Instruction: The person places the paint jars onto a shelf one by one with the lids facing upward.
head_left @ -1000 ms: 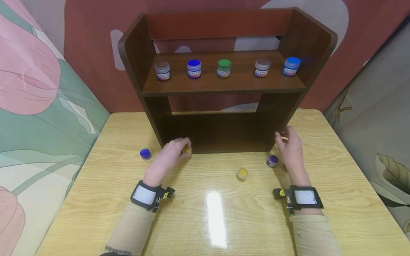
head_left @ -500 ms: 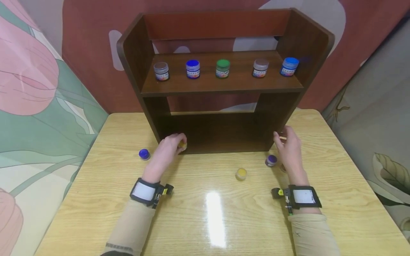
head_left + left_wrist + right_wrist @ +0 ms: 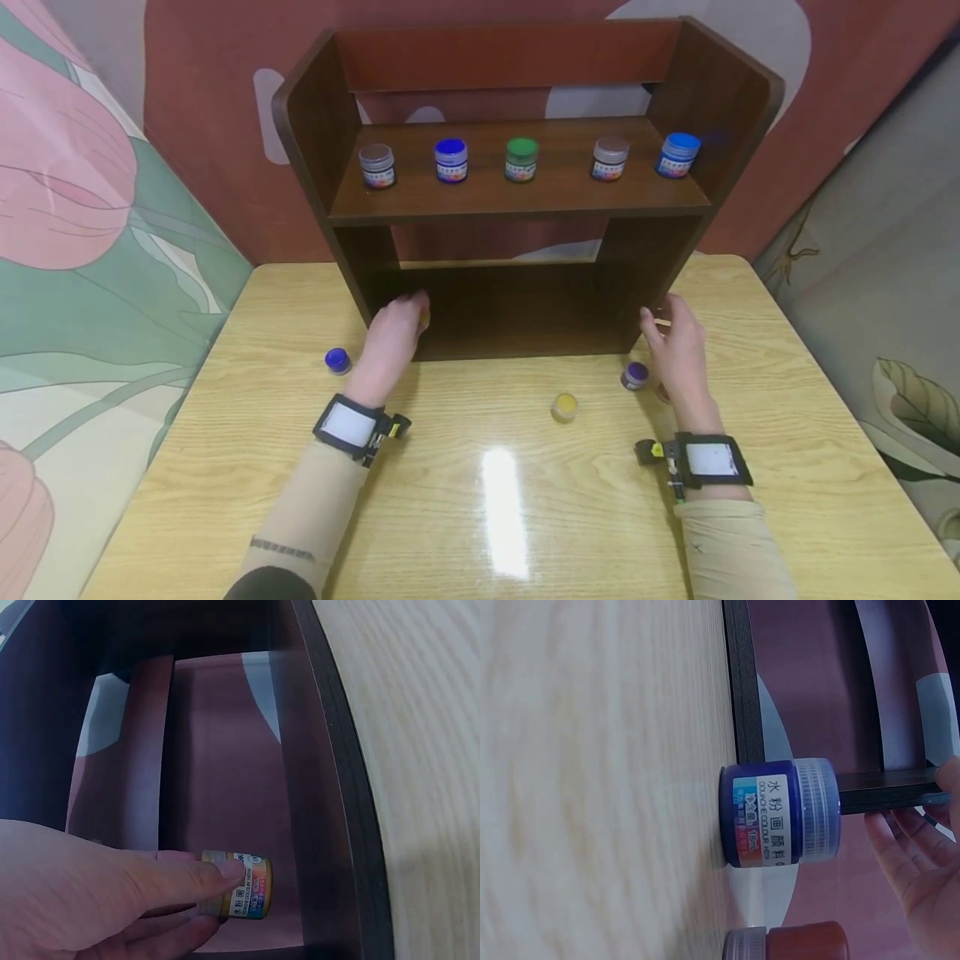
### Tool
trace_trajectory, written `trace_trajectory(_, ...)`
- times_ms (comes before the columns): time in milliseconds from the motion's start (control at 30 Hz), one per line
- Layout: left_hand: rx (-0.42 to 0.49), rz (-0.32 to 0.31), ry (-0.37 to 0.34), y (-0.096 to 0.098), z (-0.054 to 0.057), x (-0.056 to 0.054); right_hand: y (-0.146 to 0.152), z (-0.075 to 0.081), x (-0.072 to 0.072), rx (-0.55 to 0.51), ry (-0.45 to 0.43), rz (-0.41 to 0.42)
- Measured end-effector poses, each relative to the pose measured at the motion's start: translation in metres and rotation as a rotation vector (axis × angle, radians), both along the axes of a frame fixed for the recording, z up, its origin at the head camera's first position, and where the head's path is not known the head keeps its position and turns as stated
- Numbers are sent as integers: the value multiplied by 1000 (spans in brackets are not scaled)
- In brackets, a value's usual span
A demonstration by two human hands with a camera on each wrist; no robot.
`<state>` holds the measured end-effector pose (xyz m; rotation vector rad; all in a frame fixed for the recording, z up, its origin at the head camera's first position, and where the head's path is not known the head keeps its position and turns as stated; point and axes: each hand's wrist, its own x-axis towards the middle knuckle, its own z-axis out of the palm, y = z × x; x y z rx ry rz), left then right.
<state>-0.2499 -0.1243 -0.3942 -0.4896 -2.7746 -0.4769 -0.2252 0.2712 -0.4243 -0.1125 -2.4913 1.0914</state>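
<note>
Behind the pale table (image 3: 450, 500) rises a flowered wall (image 3: 67, 333), and on the table stands a dark wooden shelf (image 3: 517, 218). The left hand (image 3: 390, 337) pinches a yellow jar (image 3: 251, 891), lid up, thumb across its label, inside the left part of the lower bay; whether the jar touches the board beneath cannot be told. The right hand (image 3: 678, 350) clasps the shelf's right side, thumb and fingers on opposite faces.

Above both grips, the upper level looks finished: a brown jar (image 3: 377, 167), dark blue jar (image 3: 451, 161), green jar (image 3: 521, 160), greyish jar (image 3: 610, 159) and light blue jar (image 3: 678, 156) stand spaced in a row. The lower level seems barely begun, the pinched jar being its first visible one.

Four look left over on the table: a small blue jar (image 3: 338, 361) left of the left grip, a second yellow jar (image 3: 564, 407) between the hands and nearer the person, a purple jar (image 3: 761, 817) just left of the right grip, and a reddish jar (image 3: 806, 943), apparently lid down, beneath that hand.
</note>
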Motion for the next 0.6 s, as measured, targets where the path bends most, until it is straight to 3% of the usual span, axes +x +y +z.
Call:
trace_trajectory(367,-148,24,37,6,7,-10,0,1,0,6,-1,-1)
trace_trajectory(600,-259,42,117,5,8,-15,0,2,0,9,-12,0)
